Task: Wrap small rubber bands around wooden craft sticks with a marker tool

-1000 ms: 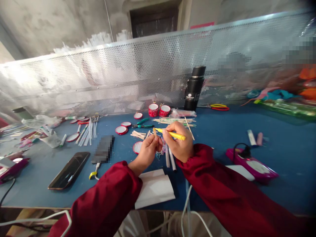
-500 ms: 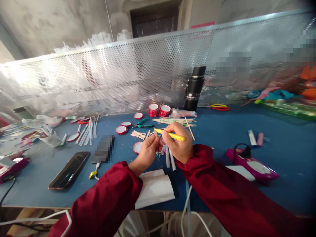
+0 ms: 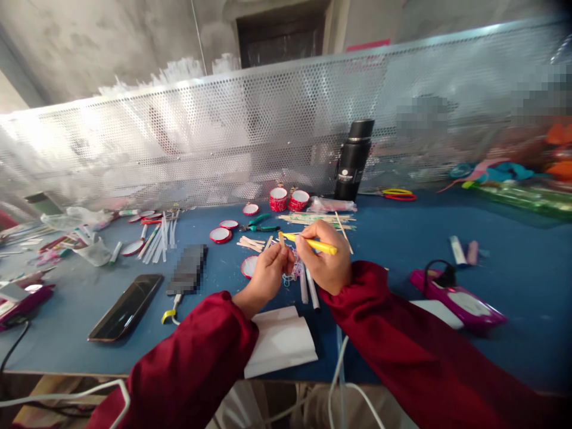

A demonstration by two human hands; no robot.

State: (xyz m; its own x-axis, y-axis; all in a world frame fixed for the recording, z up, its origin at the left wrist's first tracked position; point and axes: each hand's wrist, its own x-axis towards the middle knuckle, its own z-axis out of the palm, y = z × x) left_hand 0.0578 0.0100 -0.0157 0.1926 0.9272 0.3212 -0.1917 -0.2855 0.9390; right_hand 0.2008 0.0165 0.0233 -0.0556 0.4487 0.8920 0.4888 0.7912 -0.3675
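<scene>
Between the fingertips of the left hand (image 3: 267,269), a flat, pale wooden stick (image 3: 281,239) is pinched upright above the table, its lower part hidden by the fingers. In the right hand (image 3: 329,259), a slim yellow plastic pen (image 3: 319,245) is gripped, its tip brought to the stick's upper end; whether contact is made cannot be told. Beneath the hands, a tangle of thin pastel loops (image 3: 292,273) is partly covered, as is a round red-rimmed white disc (image 3: 248,267) on the left. On the near side, a folded white paper sheet (image 3: 283,344) is overlapped by the left dark-red sleeve (image 3: 196,351). Farther left, a grey slab-shaped device (image 3: 186,269) is obscured by mosaic blocks. On the far right, orange material (image 3: 560,170) is cut off by the frame. The blue table (image 3: 388,250) is backed by a perforated metal screen (image 3: 201,143), beyond which a grey, stained wall (image 3: 125,42) and a dark doorway (image 3: 281,39) are seen.
</scene>
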